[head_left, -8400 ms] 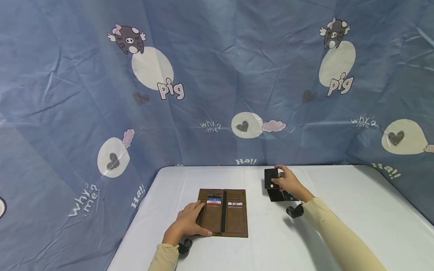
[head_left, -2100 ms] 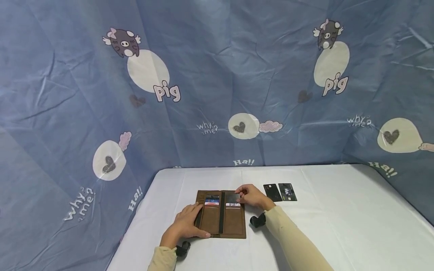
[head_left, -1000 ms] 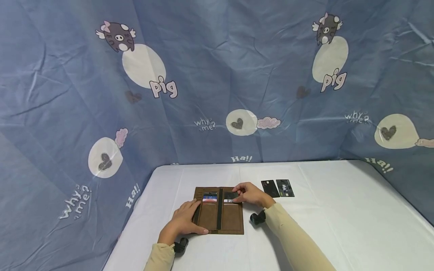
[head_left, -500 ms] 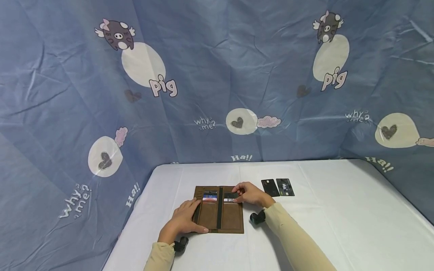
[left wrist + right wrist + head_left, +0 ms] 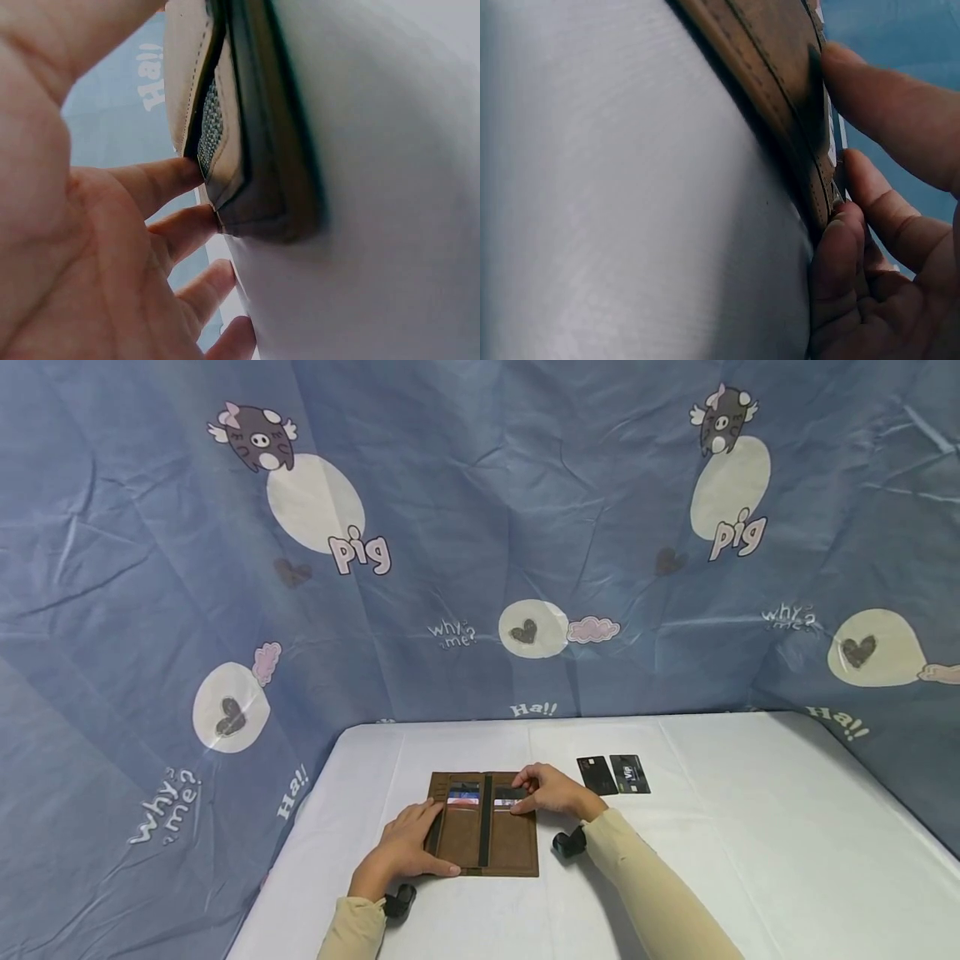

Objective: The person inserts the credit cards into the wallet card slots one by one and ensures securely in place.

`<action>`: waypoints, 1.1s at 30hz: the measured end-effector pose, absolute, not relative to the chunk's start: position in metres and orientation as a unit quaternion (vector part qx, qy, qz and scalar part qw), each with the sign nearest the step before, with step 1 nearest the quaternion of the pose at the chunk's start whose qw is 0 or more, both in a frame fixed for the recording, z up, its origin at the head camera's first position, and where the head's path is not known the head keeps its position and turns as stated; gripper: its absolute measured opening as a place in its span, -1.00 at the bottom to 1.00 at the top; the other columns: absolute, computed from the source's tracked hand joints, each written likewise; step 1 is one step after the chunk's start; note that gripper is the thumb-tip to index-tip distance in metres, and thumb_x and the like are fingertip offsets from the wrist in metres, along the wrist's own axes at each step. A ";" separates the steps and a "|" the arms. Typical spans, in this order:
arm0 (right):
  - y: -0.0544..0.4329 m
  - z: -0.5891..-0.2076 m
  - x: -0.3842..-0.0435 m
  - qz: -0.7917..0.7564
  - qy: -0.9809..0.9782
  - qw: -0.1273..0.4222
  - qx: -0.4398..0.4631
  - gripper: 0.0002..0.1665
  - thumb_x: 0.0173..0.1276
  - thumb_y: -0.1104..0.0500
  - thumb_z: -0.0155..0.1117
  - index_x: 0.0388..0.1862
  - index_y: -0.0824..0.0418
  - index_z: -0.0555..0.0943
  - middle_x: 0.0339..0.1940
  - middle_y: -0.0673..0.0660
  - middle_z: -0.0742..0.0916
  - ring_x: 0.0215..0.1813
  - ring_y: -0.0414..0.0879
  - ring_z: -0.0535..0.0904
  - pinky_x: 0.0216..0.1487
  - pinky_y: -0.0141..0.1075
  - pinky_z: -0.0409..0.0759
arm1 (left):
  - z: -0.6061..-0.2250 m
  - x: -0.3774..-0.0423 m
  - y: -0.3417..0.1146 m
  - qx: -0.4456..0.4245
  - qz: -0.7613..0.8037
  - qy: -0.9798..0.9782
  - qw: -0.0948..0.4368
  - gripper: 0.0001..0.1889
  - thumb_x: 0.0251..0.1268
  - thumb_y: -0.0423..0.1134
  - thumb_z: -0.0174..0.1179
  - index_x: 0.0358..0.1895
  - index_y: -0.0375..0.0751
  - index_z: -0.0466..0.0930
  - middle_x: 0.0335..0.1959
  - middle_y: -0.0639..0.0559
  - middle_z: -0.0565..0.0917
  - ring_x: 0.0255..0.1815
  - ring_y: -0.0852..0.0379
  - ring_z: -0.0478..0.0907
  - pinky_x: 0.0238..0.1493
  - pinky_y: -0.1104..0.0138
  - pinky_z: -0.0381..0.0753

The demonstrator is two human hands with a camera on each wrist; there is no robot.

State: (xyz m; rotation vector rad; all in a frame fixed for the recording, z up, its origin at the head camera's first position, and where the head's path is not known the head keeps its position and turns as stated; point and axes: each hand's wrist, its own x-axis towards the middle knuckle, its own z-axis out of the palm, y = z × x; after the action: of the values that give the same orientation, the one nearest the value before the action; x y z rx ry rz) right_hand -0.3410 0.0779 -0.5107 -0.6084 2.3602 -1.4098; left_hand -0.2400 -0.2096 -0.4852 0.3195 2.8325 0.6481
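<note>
An open brown bifold wallet (image 5: pixel 512 843) lies on the white table with cards in both panels. My left hand (image 5: pixel 405 843) rests along its left side, thumb on the lower edge. In the left wrist view the fingertips (image 5: pixel 196 174) touch the wallet's side. My right hand (image 5: pixel 553 792) is at the top of the right panel, its thumb and curled fingers about a dark card (image 5: pixel 507 793) that sits mostly in the slot. In the right wrist view the thumb (image 5: pixel 855 82) lies against the wallet (image 5: pixel 787 60); the fingers partly hide the card.
Two black cards, one plain (image 5: pixel 597 775) and one marked Vip (image 5: pixel 630 774), lie side by side right of the wallet. Blue patterned cloth (image 5: pixel 480 568) hangs behind the table (image 5: pixel 720 827). Each wrist wears a small black camera.
The right hand has brought a dark card from the group at right to the wallet's right panel, and the card now sits lower in the slot. The left hand has stayed at the wallet.
</note>
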 end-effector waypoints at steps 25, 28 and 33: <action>0.077 -0.508 -0.337 -0.467 0.834 0.160 -0.247 -0.68 0.07 0.27 0.56 -0.21 0.29 0.67 -0.29 0.13 0.61 -0.29 -0.12 0.42 -0.24 -0.33 0.43 | -0.485 -0.238 -0.210 0.113 0.226 0.962 0.103 0.20 -0.24 0.19 0.59 0.51 -0.24 0.18 0.54 -0.28 0.18 0.54 -0.31 0.08 0.42 -0.29 0.10; 0.077 -0.508 -0.339 -0.467 0.834 0.159 -0.248 -0.69 0.07 0.28 0.56 -0.21 0.30 0.66 -0.30 0.12 0.61 -0.30 -0.12 0.41 -0.25 -0.32 0.44 | -0.483 -0.239 -0.210 0.114 0.227 0.962 0.103 0.19 -0.24 0.18 0.59 0.51 -0.25 0.18 0.54 -0.28 0.18 0.54 -0.30 0.08 0.42 -0.29 0.09; 0.078 -0.507 -0.338 -0.465 0.833 0.162 -0.252 -0.69 0.08 0.28 0.55 -0.20 0.30 0.66 -0.31 0.09 0.61 -0.32 -0.14 0.40 -0.26 -0.33 0.44 | -0.483 -0.239 -0.210 0.114 0.224 0.962 0.109 0.19 -0.23 0.19 0.58 0.51 -0.24 0.18 0.54 -0.27 0.17 0.54 -0.29 0.08 0.42 -0.29 0.09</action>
State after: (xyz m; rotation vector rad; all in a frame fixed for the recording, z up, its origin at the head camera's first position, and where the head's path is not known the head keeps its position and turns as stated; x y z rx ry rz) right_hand -0.3379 0.0776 -0.5074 -0.7176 2.3772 -1.3265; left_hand -0.2385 -0.2095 -0.4829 0.3351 2.8275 0.6575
